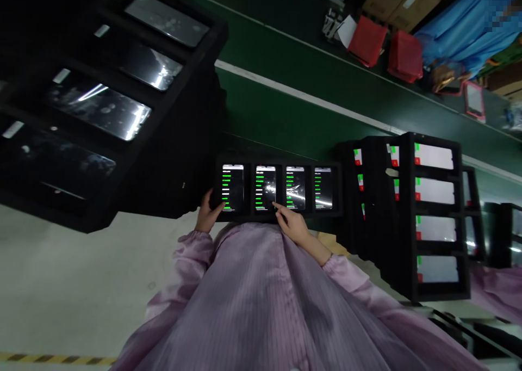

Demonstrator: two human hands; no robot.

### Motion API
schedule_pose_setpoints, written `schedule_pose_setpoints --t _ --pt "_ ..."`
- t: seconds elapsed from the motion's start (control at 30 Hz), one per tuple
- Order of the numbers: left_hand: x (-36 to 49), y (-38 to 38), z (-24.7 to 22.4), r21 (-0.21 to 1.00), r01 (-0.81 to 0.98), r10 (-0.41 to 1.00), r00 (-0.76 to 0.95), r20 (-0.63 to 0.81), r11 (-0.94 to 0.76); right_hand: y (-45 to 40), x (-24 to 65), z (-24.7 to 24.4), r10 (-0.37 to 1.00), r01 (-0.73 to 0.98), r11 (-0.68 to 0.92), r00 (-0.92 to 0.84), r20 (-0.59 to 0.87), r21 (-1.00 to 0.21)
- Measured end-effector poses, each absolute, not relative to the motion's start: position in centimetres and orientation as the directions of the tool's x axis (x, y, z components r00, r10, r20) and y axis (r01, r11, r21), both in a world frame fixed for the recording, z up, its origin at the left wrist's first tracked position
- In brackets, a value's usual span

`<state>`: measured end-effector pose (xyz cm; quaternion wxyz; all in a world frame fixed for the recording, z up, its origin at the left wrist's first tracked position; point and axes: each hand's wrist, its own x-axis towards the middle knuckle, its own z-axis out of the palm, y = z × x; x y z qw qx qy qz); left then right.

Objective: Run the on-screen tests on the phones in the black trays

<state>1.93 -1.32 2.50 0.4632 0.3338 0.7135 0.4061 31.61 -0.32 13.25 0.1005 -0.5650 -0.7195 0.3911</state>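
A black tray (249,189) in front of my body holds several phones side by side, their screens lit with green and white lines of text. My left hand (209,213) is at the tray's left end, thumb over the lower edge of the leftmost phone (233,189), fingers apart around the tray's side. My right hand (291,223) has its index finger stretched to the lower right part of the second phone (265,186), with the other fingers curled. Nothing shows in its grasp.
Stacked black trays with dark-screened phones (101,104) rise at the left. At the right, more stacked trays hold phones with white screens (435,191). Beyond lie red bins (367,40), cardboard boxes (391,4) and a person in blue (457,23). A pink sleeve (497,289) shows at far right.
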Motion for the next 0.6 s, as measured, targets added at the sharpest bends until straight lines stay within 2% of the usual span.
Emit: schedule_pose_setpoints --t 0.23,0.6 --pt "2.1 -1.3 3.2 0.88 0.092 0.846 -0.338 -0.413 0.466 -1.9 34.2 13.4 0.943 0.77 -0.122 -0.108 -0.316 -0.626" --pt "2.1 -0.1 4.5 0.828 0.111 0.799 -0.361 -0.482 0.55 -1.7 35.2 12.6 0.952 0.777 -0.189 -0.006 -0.308 -0.6"
